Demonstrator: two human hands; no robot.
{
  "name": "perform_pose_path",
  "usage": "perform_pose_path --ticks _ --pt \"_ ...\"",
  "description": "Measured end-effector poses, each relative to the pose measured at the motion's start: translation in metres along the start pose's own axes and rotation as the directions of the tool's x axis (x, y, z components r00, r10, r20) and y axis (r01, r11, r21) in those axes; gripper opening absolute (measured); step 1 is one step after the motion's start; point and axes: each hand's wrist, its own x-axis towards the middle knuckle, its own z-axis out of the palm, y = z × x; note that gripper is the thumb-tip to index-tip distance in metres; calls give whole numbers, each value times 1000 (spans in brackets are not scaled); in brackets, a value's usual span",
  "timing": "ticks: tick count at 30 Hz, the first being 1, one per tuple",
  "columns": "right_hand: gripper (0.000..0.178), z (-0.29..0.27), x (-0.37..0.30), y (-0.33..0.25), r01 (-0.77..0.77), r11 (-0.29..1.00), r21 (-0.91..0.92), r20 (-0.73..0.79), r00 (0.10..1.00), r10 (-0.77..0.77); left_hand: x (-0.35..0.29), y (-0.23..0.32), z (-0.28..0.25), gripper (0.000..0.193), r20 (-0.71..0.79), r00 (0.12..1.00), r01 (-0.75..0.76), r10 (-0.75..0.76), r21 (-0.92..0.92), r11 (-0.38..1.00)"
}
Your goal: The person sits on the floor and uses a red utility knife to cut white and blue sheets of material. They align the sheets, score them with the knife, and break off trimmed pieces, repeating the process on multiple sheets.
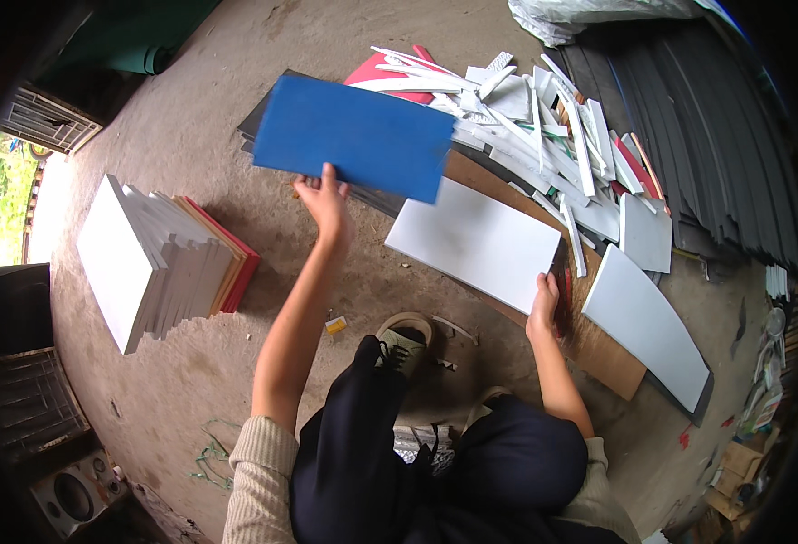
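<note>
My left hand [326,204] is closed on the near edge of a blue rectangular foam sheet [353,136], raised in front of me to the left of centre. My right hand [544,304] grips the near right corner of a white rectangular sheet [476,240], thumb on its top face. That white sheet lies over or just above a brown board [616,354] on the floor; I cannot tell whether it touches. The blue sheet's lower right corner overlaps the white sheet's far left corner in view. To the right rests another white sheet [648,322] with a curved edge.
A stack of white, tan and red sheets [177,258] stands at the left. Beyond the board lies a heap of white offcut strips [544,136] with red pieces. Black sheets [689,136] are piled at the far right. A speaker [74,494] sits at the lower left.
</note>
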Motion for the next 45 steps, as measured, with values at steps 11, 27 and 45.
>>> perform_pose_path --ticks 11,27,45 --pt "54 10 16 -34 127 951 280 348 910 -224 -110 -58 21 78 282 891 311 -354 188 932" --pt "60 -11 32 24 381 886 -263 222 918 -328 -24 -49 -19 33 566 803 -298 -188 653 697" --pt "58 -19 25 44 368 851 -374 161 930 -331 -17 -42 -37 37 742 615 -511 -265 632 583"
